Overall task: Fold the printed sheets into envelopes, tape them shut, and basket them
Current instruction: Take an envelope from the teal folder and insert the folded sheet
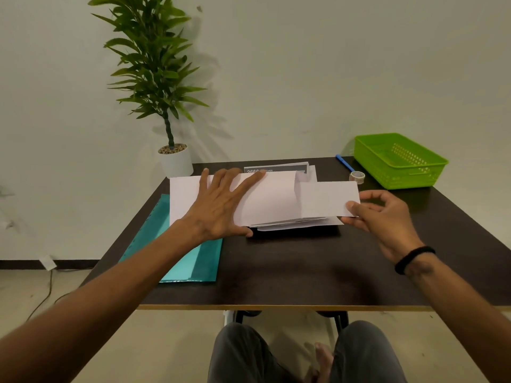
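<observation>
Our left hand (221, 205) presses flat on the white folded paper sheet (265, 200), whose long axis runs left-right; our right hand (384, 217) pinches its right flap end

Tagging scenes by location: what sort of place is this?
Probably a small office or home desk: a dark table against a bare wall, with a potted plant, a teal folder, tape roll and green basket.

The left hand (221, 205) lies flat with fingers spread on a white sheet (271, 200) on the dark table (290, 266). The right hand (384, 217) pinches the sheet's folded end — a green basket (401, 161) sits near the tape roll (357, 177).
</observation>
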Motion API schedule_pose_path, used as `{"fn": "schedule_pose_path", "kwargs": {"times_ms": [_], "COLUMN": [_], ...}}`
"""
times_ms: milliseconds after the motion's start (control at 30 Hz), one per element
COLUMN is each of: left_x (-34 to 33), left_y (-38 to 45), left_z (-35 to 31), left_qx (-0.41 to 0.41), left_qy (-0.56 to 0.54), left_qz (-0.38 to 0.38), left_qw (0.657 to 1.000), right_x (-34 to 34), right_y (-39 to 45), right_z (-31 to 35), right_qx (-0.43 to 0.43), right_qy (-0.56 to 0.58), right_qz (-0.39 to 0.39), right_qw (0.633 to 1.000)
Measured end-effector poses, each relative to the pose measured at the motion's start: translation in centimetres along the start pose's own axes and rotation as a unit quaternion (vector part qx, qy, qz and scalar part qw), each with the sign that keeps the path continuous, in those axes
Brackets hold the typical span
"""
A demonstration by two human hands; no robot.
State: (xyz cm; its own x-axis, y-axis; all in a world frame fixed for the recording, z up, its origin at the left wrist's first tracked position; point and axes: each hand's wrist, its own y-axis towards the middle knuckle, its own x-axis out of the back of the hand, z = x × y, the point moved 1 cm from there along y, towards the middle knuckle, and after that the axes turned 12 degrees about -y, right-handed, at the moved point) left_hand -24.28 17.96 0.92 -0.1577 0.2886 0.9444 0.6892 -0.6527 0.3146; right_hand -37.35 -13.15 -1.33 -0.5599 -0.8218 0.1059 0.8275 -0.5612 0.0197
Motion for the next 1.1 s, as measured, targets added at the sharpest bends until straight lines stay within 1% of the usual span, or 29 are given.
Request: {"fn": "schedule_pose_path", "kwargs": {"times_ms": [67, 267, 333, 433, 633, 833, 1000, 1100], "left_x": [0.0, -0.1, -0.2, -0.2, -0.7, -1.2, -1.3, -1.3], "left_y": [0.1, 0.9, 1.2, 1.4, 1.6, 1.9, 2.1, 2.2], "left_z": [-0.3, -1.8, -2.2, -2.6, -3.5, -3.6, -3.7, -3.9], "left_qx": [0.005, -0.005, -0.006, -0.005, -0.011, -0.010, -0.009, -0.007], "left_qy": [-0.002, -0.003, -0.003, -0.005, -0.025, -0.030, -0.032, -0.032], "left_qz": [0.000, 0.004, 0.007, 0.014, 0.016, 0.002, 0.002, 0.000], "left_qw": [1.000, 1.000, 1.000, 1.000, 1.000, 1.000, 0.999, 0.999], "right_x": [-0.7, -3.5, -4.2, -4.7, -5.4, -4.9, -4.7, -4.7], "right_y": [-0.2, -0.7, -0.6, -0.5, -0.6, -0.9, -0.9, -1.0], "right_z": [-0.1, 0.0, 0.1, 0.2, 0.5, 0.4, 0.2, 0.3], "right_qx": [-0.015, 0.017, 0.034, 0.069, 0.069, 0.065, 0.042, 0.045], "right_qy": [0.023, 0.013, 0.001, -0.046, -0.078, -0.054, -0.055, -0.062], "right_qz": [-0.012, -0.044, -0.060, -0.086, -0.071, -0.090, -0.086, -0.083], "right_qw": [1.000, 0.999, 0.998, 0.993, 0.992, 0.992, 0.994, 0.994]}}
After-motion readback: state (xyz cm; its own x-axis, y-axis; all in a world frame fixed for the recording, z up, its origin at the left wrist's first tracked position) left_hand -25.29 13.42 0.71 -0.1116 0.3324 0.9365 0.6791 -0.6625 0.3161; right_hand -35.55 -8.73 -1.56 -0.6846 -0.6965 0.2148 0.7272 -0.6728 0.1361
